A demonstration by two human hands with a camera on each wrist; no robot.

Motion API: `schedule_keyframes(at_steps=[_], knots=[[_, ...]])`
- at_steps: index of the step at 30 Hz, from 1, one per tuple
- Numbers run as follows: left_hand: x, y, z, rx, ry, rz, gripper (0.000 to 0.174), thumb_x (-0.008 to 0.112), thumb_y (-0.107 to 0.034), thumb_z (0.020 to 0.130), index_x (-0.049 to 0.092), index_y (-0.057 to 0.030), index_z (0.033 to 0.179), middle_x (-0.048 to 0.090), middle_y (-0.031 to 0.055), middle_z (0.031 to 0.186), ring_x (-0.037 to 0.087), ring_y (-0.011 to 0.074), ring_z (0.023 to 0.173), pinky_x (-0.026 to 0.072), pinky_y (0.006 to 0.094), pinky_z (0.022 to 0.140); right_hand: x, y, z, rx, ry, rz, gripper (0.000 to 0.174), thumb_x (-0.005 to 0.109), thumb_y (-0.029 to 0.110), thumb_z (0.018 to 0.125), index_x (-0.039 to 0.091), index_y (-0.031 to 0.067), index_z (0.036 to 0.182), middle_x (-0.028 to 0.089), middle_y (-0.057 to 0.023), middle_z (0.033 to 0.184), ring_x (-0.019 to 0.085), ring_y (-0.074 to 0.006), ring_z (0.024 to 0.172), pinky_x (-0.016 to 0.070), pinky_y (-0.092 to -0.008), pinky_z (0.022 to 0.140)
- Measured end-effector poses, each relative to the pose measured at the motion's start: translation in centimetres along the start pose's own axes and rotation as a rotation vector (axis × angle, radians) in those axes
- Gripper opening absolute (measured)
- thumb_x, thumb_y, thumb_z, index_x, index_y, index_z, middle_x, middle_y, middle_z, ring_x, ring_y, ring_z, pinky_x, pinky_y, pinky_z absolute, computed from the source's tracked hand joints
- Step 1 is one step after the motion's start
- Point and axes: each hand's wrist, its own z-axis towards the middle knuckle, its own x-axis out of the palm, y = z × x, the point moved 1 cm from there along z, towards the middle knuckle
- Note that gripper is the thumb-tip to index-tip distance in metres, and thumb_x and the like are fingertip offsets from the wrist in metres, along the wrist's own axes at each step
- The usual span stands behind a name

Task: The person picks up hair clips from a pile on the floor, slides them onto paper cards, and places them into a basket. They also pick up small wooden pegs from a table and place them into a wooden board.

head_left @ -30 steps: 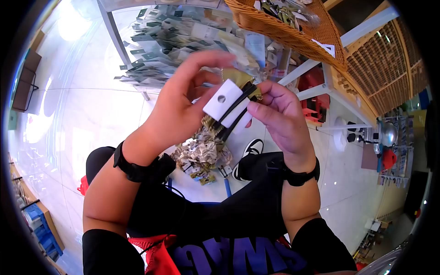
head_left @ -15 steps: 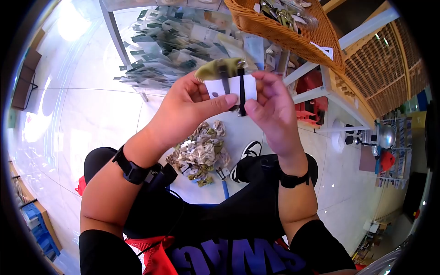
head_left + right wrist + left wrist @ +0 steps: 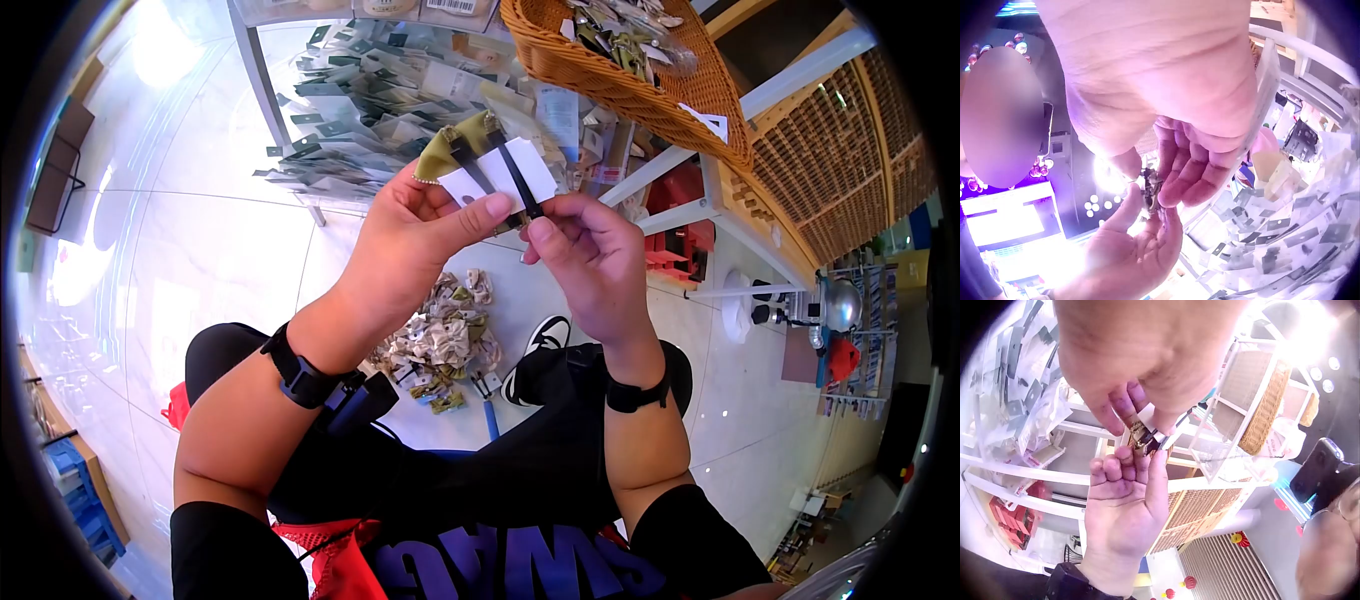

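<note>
My left hand point(image 3: 405, 235) holds a white card point(image 3: 532, 172), its thumb laid across the front. Two dark hair clips point(image 3: 516, 177) straddle the card, and olive-green fabric point(image 3: 462, 140) with a beaded edge sticks up behind its upper left. With thumb and fingertips, my right hand point(image 3: 595, 262) pinches the lower end of the right-hand clip. Both hands' fingertips meet close around the metal clip ends point(image 3: 1142, 439) in the left wrist view. From the right wrist side, fingers hide most of the card.
A pile of beige and olive fabric pieces point(image 3: 440, 335) lies below the hands, beside a blue-handled tool point(image 3: 491, 418). Many packaged cards point(image 3: 370, 110) fill a low shelf ahead. A wicker basket point(image 3: 640, 85) stands at the upper right, near a white metal frame point(image 3: 680, 207).
The left thumb has come onto the card's front. The card has swung round and now tilts, olive fabric upward. My right fingers have slid from its right edge down to the clip's lower end.
</note>
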Motion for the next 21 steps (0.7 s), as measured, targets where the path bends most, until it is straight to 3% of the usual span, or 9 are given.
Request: schedule_keyframes(at_steps=[13, 15, 21], knots=[[-0.12, 0.18, 0.21, 0.076, -0.051, 0.072, 0.042, 0.076, -0.005, 0.096, 0.059, -0.0018, 0.135, 0.075, 0.0122, 0.122, 0.072, 0.0184, 0.112, 0.0589, 0.0351, 0.101, -0.03, -0.69, 0.13, 0.055, 0.004, 0.190, 0.022, 0.075, 0.015, 0.101, 0.066, -0.0028, 0.108, 0.072, -0.0056, 0.093, 0.066, -0.0092, 0.080, 0.0541, -0.0247, 0.074], [0.24, -0.33, 0.15, 0.065, -0.053, 0.018, 0.043, 0.080, 0.001, 0.091, 0.062, -0.0010, 0.131, 0.075, 0.0102, 0.118, 0.071, 0.0139, 0.109, 0.0576, 0.0282, 0.099, -0.01, -0.76, 0.16, 0.051, -0.017, 0.149, 0.021, 0.074, 0.016, 0.101, 0.065, -0.0018, 0.108, 0.071, -0.0045, 0.093, 0.064, -0.0081, 0.079, 0.0528, -0.0237, 0.073], [0.37, -0.13, -0.05, 0.130, -0.103, 0.028, 0.045, 0.078, 0.003, 0.092, 0.059, 0.0009, 0.133, 0.073, 0.0126, 0.123, 0.070, 0.0165, 0.113, 0.0574, 0.0296, 0.101, 0.74, -0.90, 0.04, 0.034, -0.077, 0.115, 0.020, 0.075, 0.013, 0.100, 0.065, -0.0024, 0.108, 0.071, -0.0036, 0.094, 0.065, -0.0066, 0.082, 0.0533, -0.0230, 0.076]])
